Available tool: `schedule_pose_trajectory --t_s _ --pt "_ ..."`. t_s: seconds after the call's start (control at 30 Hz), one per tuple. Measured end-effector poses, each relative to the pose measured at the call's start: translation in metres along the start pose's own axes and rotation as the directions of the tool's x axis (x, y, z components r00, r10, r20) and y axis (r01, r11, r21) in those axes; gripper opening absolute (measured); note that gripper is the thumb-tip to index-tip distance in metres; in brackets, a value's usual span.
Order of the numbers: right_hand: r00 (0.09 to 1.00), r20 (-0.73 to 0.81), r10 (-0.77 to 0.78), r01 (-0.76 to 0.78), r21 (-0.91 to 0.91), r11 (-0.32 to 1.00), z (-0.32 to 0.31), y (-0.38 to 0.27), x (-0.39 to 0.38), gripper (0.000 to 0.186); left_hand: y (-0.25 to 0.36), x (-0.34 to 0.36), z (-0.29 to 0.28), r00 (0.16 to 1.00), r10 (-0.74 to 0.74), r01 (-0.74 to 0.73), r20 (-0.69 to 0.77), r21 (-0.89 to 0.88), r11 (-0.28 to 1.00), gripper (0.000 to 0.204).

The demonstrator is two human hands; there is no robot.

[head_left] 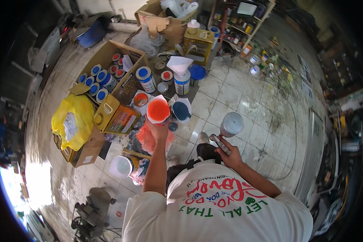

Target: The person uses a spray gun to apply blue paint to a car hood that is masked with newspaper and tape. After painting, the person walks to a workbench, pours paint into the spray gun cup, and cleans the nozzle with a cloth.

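My left hand point(157, 128) is closed around a white cup of bright orange-red paint point(158, 110). A second cup with dark blue-grey contents point(182, 111) stands just right of it. In my right hand point(231, 156) is a spray gun point(222, 145), its handle wrapped by my fingers. A large grey metal cup point(232, 124) sits at the gun's far end; the joint between them is partly hidden. Orange-stained cloth or plastic point(153, 137) lies below my left hand. Just beyond the orange cup is an open can with an orange-red inside point(140, 99).
At the left, a cardboard box point(127, 82) holds several blue-lidded and red-lidded cans. A yellow plastic bag point(70, 121) and a rectangular metal can point(119, 117) stand nearer. A white funnel point(179, 64) tops a bottle. A hose point(295, 133) curves across the tiled floor at right.
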State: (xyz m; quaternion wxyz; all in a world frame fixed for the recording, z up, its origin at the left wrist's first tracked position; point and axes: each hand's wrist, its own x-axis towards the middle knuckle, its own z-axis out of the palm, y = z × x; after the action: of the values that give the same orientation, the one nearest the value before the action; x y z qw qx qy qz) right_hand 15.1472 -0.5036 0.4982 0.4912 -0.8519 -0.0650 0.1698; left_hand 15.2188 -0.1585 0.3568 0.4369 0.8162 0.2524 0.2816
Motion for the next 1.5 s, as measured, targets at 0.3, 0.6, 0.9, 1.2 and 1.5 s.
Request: schedule_pose_trajectory --t_s 0.3,0.6,0.9,1.2,1.5 --pt "0.977 0.107 -0.185 0.188 -0.017 0.982 -0.088 0.056 0.105 0.052 0.031 0.007 -0.001 0.992 -0.116 0.115 -0.053 -0.011 0.993 0.069" --pt "0.959 0.182 -0.217 0.218 0.015 0.976 -0.059 0.035 0.147 0.056 0.090 0.018 -0.094 0.965 -0.186 0.195 -0.186 0.027 0.980 0.072" --pt "0.945 0.182 -0.272 0.275 0.010 0.961 -0.001 0.027 0.111 0.055 0.108 0.008 -0.312 0.977 -0.145 0.155 -0.154 0.055 0.986 0.070" --pt "0.977 0.097 -0.189 0.186 0.037 0.982 0.047 -0.008 0.040 0.056 -0.055 0.000 -0.384 0.957 -0.093 0.140 -0.274 0.156 0.978 0.078" --pt "0.997 0.048 -0.064 0.069 -0.120 0.990 0.055 -0.029 -0.008 0.054 -0.173 0.001 -0.351 0.979 -0.201 0.205 -0.040 0.220 0.954 0.067"
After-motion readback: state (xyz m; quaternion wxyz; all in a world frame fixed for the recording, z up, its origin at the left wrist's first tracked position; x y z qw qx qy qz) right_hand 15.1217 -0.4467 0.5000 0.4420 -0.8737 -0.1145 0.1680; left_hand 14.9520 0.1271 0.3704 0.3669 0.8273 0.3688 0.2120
